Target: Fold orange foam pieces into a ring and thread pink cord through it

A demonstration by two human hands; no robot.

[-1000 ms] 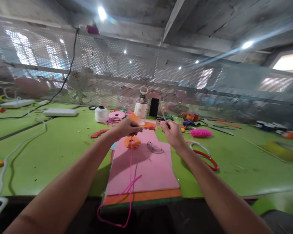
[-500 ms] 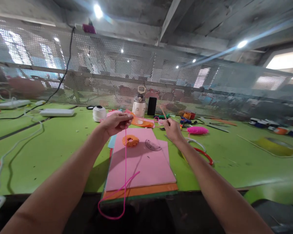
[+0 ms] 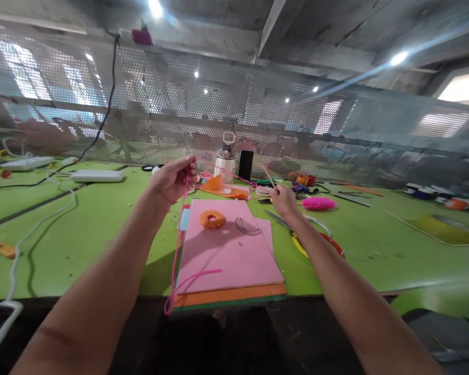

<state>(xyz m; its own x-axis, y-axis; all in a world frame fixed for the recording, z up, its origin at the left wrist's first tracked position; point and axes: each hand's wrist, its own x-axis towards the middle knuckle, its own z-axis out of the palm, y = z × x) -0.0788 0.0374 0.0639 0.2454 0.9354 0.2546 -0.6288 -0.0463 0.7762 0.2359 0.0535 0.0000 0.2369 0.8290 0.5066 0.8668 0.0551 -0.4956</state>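
Note:
Pinched between the fingers of my left hand (image 3: 175, 178) is a strand of pink yarn (image 3: 176, 260), raised at the left of the paper stack. One part hangs down past the stack's near edge and loops back, its loose end lying on the pink paper (image 3: 222, 247). Another stretch runs from my fingers toward the right. My right hand (image 3: 284, 202) is closed around a thin wooden stick (image 3: 269, 175) that points up and away. On the paper lie a ruffled orange paper ring (image 3: 212, 219) and a clear protractor (image 3: 247, 226). Scissors (image 3: 300, 245) lie partly under my right forearm.
A skein of pink yarn (image 3: 318, 203) sits right of my right hand. Behind stand a bottle (image 3: 224, 165) and a black phone (image 3: 245, 164). Farther right is a roll of yellow tape (image 3: 451, 229); at left, a white power strip (image 3: 96, 176) and an orange cutter (image 3: 0, 248).
My left hand has moved up and left, drawing the pink yarn with it, so the hanging loop is smaller and higher. My right hand still grips the stick, slightly farther right in view.

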